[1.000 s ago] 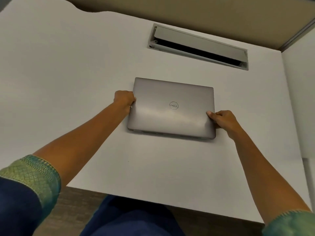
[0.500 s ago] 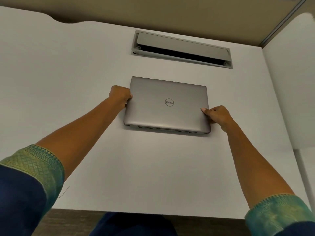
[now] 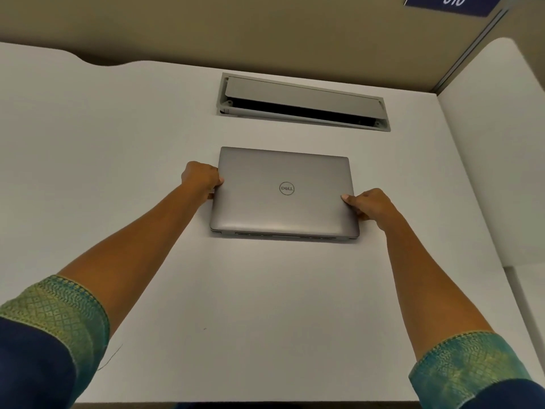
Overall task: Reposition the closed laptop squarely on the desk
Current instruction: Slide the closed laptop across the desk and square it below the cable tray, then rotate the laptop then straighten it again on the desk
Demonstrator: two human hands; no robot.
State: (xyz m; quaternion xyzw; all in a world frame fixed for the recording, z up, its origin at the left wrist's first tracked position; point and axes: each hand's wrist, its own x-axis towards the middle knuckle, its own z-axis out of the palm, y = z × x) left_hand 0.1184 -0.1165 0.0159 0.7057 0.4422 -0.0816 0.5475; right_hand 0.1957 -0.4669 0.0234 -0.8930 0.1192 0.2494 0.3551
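A closed grey laptop (image 3: pixel 284 191) with a round logo on its lid lies flat on the white desk (image 3: pixel 118 143), its vented edge toward me. My left hand (image 3: pixel 202 177) grips the laptop's left edge, thumb on the lid. My right hand (image 3: pixel 370 203) grips the right edge near the front corner, thumb tip on the lid. The laptop's edges run close to parallel with the desk's front edge.
A grey cable flap (image 3: pixel 303 101) stands open in the desk just beyond the laptop. A white side panel (image 3: pixel 495 172) borders the desk on the right, and a tan partition wall (image 3: pixel 265 33) rises behind it. A blue sign (image 3: pixel 451 2) hangs at top right.
The laptop has turned slightly and slid a little, its edges now nearer to square with the desk. Both hands kept their hold on its sides. My head tilted up, showing more wall.
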